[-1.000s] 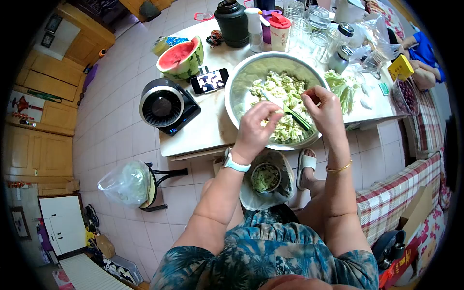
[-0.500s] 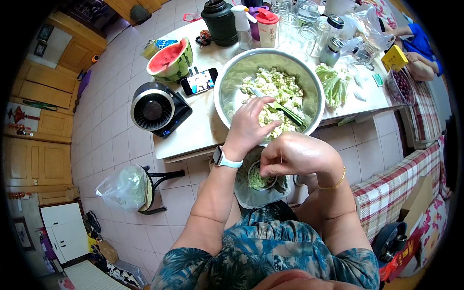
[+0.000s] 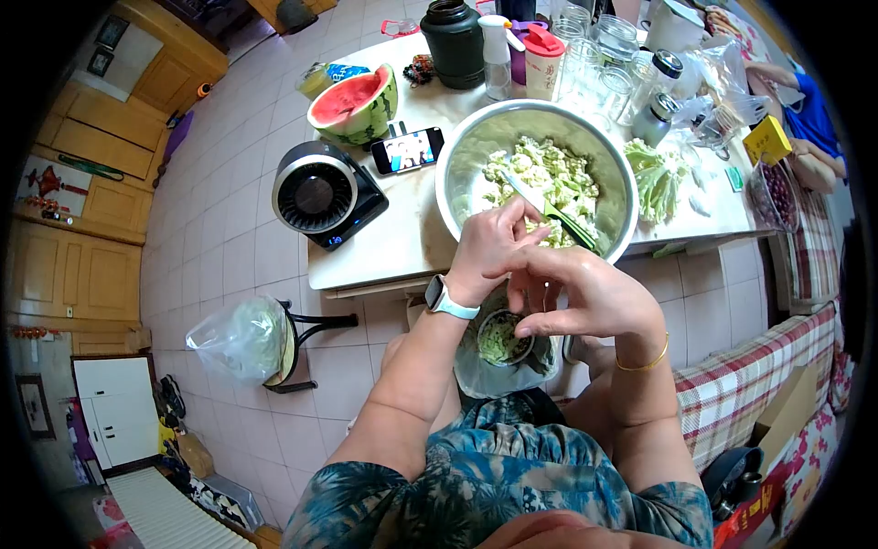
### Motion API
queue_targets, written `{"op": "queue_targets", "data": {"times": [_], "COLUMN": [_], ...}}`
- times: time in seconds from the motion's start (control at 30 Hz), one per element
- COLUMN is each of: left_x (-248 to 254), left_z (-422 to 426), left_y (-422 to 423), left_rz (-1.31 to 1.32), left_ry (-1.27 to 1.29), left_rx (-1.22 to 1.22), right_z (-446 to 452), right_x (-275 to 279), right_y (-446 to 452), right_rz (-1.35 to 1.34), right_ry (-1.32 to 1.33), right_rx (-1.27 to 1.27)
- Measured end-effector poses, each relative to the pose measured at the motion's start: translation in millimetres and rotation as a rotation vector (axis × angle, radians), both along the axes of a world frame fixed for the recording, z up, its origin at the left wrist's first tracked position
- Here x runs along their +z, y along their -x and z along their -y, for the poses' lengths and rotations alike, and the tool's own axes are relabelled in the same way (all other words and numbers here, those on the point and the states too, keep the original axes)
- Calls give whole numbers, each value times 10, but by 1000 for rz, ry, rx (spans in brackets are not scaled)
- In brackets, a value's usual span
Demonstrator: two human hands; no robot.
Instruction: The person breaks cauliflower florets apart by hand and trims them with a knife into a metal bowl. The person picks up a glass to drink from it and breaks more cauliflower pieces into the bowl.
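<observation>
Left hand (image 3: 494, 247): over bowl's (image 3: 466, 156) near rim; partly hidden, can't tell grip.
Right hand (image 3: 590, 288): grip apart, over bin (image 3: 468, 371).
Florets (image 3: 562, 174): in bowl.
Knife (image 3: 569, 225): loose on florets; could cut if grabbed blindly.

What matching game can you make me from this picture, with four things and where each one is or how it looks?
Things:
1. Watermelon
2. Watch
3. Phone
4. Green-handled knife

Places and looks:
A. lying in the big metal bowl
B. cut open, red inside
C. on the table, screen lit up
D. worn on the wrist of the left hand

Pairs: 1-B, 2-D, 3-C, 4-A
</observation>
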State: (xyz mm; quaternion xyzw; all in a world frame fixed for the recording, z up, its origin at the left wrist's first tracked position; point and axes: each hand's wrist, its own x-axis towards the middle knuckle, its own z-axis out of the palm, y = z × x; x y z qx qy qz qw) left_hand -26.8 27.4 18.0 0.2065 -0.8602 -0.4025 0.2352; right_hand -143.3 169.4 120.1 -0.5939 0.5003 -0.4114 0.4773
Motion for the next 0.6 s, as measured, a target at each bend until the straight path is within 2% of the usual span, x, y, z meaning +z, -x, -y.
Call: {"op": "queue_targets", "data": {"times": [0.03,0.1,0.13,0.23,0.3,0.33,0.37,0.4,0.43,0.47,0.53,0.57,0.6], "left_x": [33,-24,-119,-82,-40,-103,-205,-251,-295,-297,-162,-47,69], "left_z": [-15,-32,51,50,-40,-41,0,-67,-126,-256,-578,-620,-665], "left_y": [0,62,15,-23,4,27,53,101,154,177,168,108,47], "left_rz": [-99,-395,-221,244,-303,-314,-412,-545,-669,-835,-1137,-936,-736], "left_ry": [-17,82,203,119,196,135,266,-182,-450,-690,-1117,-1215,-1317], "left_rx": [-2,43,-27,-159,-130,-130,-135,-154,-206,-315,-774,-677,-590], "right_z": [27,82,42,-5,53,100,148,186,239,290,354,335,343], "right_x": [-69,-244,-282,-216,-86,-150,-204,-226,-291,-376,-488,-551,-568], "right_y": [13,73,102,112,2,-53,-123,-229,-271,-298,-212,-85,16], "right_rz": [-1,-128,-134,-42,-17,-135,-253,-255,-255,-426,-703,-687,-739], "right_ry": [1,338,273,82,40,276,511,526,529,628,770,813,786], "right_rx": [3,52,53,79,81,-61,-202,-330,-328,-361,-338,-345,-486]}}
